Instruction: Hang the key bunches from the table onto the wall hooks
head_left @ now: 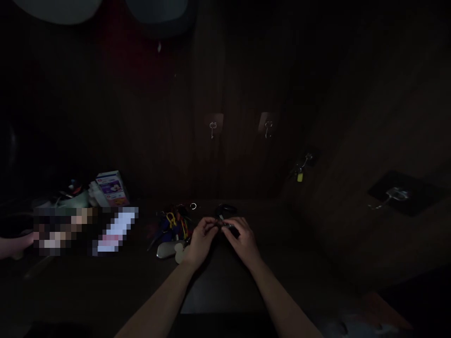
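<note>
In the dim head view, my left hand and my right hand meet fingertip to fingertip above a dark wooden surface. Both are closed in a pinch. A small metallic glint shows between them, but the thing they hold is too dark and small to name. Just beyond the fingers lies a black loop, perhaps a cord. Left of my left hand is a jumble of coloured cords in yellow, red and blue. A rounded pale metallic object and a flat pale mouse-head-shaped piece lie by my left wrist.
A small metal ring lies near the back panel. A purple-and-white box stands at the left. Wall hooks are fixed to the panels; keys with a yellow tag hang from one at the right. Pixelated patches hide items at left.
</note>
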The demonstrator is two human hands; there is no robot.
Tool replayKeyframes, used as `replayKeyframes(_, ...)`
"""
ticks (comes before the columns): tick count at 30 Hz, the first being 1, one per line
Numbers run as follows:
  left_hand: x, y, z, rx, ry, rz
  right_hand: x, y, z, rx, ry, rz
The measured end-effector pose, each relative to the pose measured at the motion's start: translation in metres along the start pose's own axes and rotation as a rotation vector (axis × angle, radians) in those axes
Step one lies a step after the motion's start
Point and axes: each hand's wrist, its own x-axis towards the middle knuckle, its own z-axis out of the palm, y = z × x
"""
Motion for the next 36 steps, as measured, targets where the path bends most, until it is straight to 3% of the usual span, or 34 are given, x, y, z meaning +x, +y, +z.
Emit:
replayKeyframes(5, -0.003, 0.003, 0.004, 0.034, 0.001, 0.017, 0.0, 0.003, 0.003, -0.003, -0.022, 0.06)
replayKeyframes(14, -0.006, 0.008, 0.006, 0.108, 0.011, 0.005, 0.0, 0.006, 0.003, 0.189, -0.078, 0.128)
replayKeyframes(19, -0.004, 0.002, 0.006, 0.042, 0.027, -0.005, 0.002, 0.002, 0.001, 0.359, -0.038, 0.306)
replayKeyframes(23, -0.001, -0.003, 0.006, 0.041, 0.034, 0.012, 0.005, 0.001, 0.0, 0.511, 0.095, 0.399)
replayKeyframes(27, -0.001, -0.001, 0.005, 0.11, 0.006, 0.002, 0.012, 0.009, -0.009, 0.536, 0.332, 0.49)
replayKeyframes(31, -0.005, 0.007, 0.005, 0.181, -0.04, 0.014, 0.026, 0.02, -0.033, 0.509, 0.534, 0.565)
replayKeyframes(36, -0.004, 0.01, 0.005, 0.232, -0.043, 0.019, 0.054, 0.027, -0.07, 0.59, 0.671, 0.584)
